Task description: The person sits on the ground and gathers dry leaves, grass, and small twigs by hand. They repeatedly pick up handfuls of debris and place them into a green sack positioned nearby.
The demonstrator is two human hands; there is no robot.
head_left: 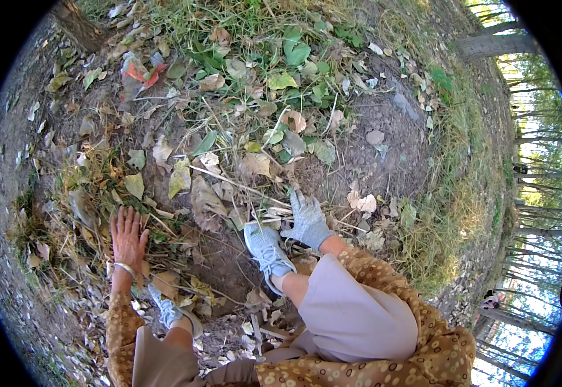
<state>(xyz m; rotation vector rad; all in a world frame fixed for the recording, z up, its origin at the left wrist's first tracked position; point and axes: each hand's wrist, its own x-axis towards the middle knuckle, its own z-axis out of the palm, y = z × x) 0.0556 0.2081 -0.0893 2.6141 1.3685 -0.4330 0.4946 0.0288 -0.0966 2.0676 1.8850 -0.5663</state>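
Note:
My bare left hand (pixel 128 238), with a bracelet at the wrist, lies with its fingers stretched over a heap of dry grass and leaves (pixel 94 200). Beside my right shoe (pixel 268 251), my right hand (pixel 309 222) wears a grey knit glove. Its fingers point away from me and the thumb stands apart, low over the litter. Pale dry stalks (pixel 242 187) run toward the gloved fingertips; whether they touch is hard to tell. Between the hands lie a large curled brown leaf (pixel 207 205) and a yellowish leaf (pixel 180 178).
A tree trunk (pixel 78 26) rises at the far left, and another trunk (pixel 497 45) at the upper right. A red and white scrap (pixel 142 72) lies at the upper left. Green weeds (pixel 294 51) grow ahead; a grassy strip (pixel 452 193) runs along the right.

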